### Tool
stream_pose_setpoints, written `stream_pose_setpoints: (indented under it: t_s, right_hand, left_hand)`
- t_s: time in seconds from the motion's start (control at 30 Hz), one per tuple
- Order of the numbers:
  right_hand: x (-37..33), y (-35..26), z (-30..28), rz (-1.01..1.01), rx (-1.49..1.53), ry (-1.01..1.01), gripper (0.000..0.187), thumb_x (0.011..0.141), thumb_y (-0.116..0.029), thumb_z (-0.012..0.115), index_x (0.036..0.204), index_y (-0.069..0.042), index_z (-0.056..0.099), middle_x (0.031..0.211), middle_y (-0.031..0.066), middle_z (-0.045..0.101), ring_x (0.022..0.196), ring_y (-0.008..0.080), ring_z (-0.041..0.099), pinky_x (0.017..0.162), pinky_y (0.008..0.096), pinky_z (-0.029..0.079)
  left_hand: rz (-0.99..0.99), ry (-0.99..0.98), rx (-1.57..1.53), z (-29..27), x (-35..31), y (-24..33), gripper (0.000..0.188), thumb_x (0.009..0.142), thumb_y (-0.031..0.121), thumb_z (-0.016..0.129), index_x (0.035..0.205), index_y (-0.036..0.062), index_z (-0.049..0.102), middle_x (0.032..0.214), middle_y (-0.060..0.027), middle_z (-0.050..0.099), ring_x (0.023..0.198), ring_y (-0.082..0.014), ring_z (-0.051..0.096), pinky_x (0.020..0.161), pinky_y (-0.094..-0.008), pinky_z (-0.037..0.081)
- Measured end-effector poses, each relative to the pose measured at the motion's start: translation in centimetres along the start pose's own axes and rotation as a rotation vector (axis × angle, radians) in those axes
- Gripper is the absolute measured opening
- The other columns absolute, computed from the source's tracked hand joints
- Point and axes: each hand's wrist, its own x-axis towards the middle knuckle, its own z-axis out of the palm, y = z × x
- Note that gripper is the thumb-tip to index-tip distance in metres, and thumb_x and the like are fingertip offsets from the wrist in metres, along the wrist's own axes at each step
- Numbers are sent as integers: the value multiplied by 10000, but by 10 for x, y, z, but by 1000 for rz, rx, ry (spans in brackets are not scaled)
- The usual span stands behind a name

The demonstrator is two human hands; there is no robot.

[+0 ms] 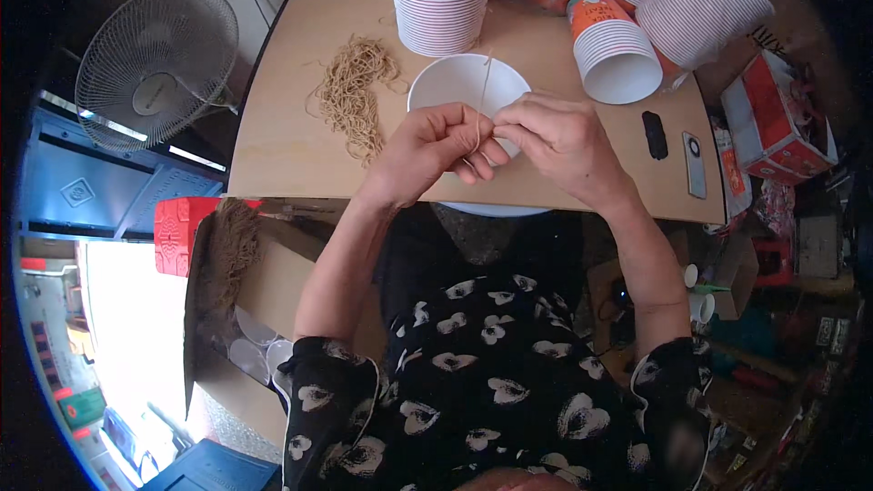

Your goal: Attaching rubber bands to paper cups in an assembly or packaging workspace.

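Observation:
Over a white paper bucket (441, 82) on the table, my two hands meet close together. Thumb and fingers of my left hand (423, 145) pinch a thin tan cord (486, 82), whose free end sticks up toward the bucket's far rim. My right hand (564, 136) is closed at the fingertips on the same cord, right beside the left fingers. Whether there is a knot between them is hidden. A loose pile of tan cords (356, 91) lies left of the bucket.
Behind stands a tall stack of orange-and-white paper buckets (441, 9); another bucket stack (618, 50) lies at right, near bagged stacks (705, 0). A black object (655, 135) and a grey metal piece (695, 165) lie on the table (282, 127). A fan (156, 73) is left.

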Motion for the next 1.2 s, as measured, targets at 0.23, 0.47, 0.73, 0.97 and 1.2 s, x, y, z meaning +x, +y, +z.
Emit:
stream_pose_setpoints:
  t_s: [0.23,0.47,0.73,0.97,1.2]
  right_hand:
    - [-8,5,8,274,177,-60,59,919,-7,614,965,14,586,798,63,613,766,130,624,692,268,498]
    - [-10,4,7,332,290,-81,41,945,-4,581,969,27,570,903,67,613,834,110,602,738,259,500]
    - [0,8,8,216,397,-138,28,963,-11,522,953,15,522,1097,98,635,807,118,581,726,254,493]
    - [-6,29,4,275,409,-247,76,995,-71,471,1012,-7,508,952,52,590,744,79,519,692,245,474]
    - [-6,27,2,330,553,-216,151,1029,-131,424,1025,-20,527,904,16,552,751,74,524,681,236,468]
  left_hand:
    - [70,-15,-20,-4,-5,-1,303,1053,265,441,1091,8,598,910,-64,688,697,-75,581,609,-214,476]
    - [101,69,204,-2,-11,8,281,1040,228,459,1049,9,634,829,-32,663,693,-63,570,607,-219,475]
    - [270,43,458,-8,-7,-8,235,1025,162,512,1030,-4,678,714,4,595,674,-59,538,609,-225,449]
    - [263,47,460,-16,-1,-14,206,1017,144,530,1036,-5,672,712,10,560,659,-58,486,601,-227,427]
    - [215,122,336,-9,6,-14,168,1000,143,571,1044,-13,613,721,17,580,666,-37,528,602,-206,439]
